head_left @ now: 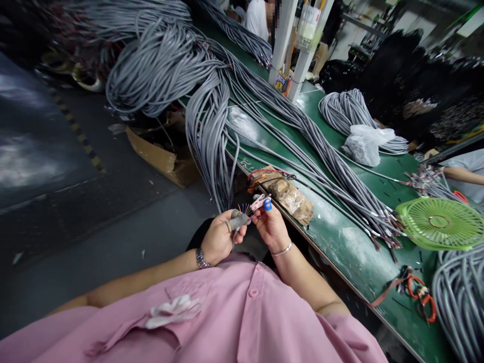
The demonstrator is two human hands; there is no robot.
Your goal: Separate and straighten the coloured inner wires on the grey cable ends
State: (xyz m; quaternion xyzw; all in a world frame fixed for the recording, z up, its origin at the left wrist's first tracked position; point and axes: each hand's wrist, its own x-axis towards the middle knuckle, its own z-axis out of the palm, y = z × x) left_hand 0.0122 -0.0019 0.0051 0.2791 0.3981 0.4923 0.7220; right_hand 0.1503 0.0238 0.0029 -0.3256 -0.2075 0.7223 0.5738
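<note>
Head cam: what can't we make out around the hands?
Head view only.
Too small, grip covers it: small pale part pinched by right hand.
Too fine to count: thin coloured wires at the grey cable end in left hand.
Cut off by the frame edge: grey cable coil, lower right.

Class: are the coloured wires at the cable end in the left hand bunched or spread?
Spread: the wires fan apart from the cable end gripped by the left hand.

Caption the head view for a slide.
Left hand grips a grey sheathed cable end, right hand at its fanned coloured wires, beside a green workbench heaped with grey cable bundles.
</note>
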